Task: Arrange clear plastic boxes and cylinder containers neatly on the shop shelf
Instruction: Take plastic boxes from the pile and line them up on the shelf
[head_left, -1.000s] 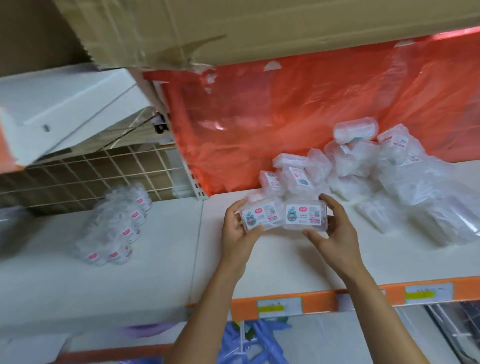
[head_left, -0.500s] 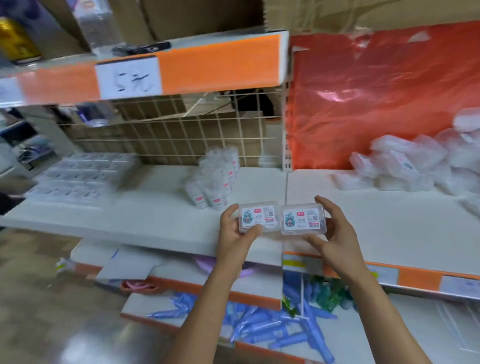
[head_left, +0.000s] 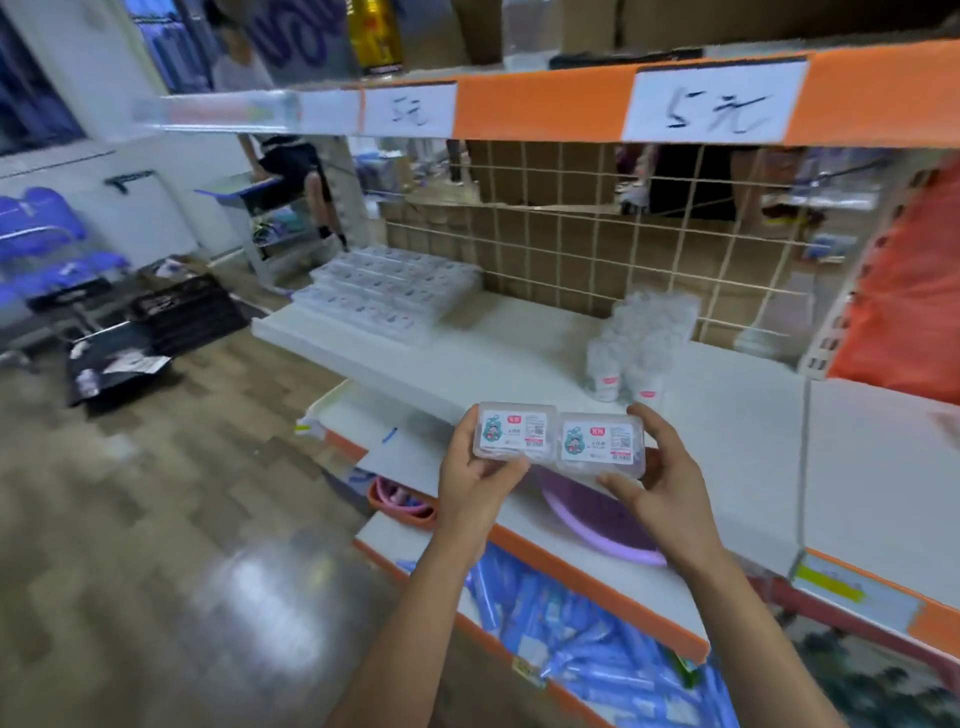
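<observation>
Two clear plastic boxes with white labels are held side by side in front of the white shelf. My left hand grips the left box and my right hand grips the right box. Both boxes hover above the shelf's front edge. A neat stack of flat clear boxes lies at the shelf's far left end. A cluster of clear cylinder containers stands upright near the wire grid at the back.
A wire grid backs the shelf, and an upper shelf edge with price labels hangs above. An orange plastic sheet is at right. Lower shelves hold a purple basin and blue packets. Dark crates lie on the floor at left.
I have turned left, away from the pile of boxes by the orange sheet, carrying both boxes along. The stacked boxes and cylinders on the left shelf section have come into view.
</observation>
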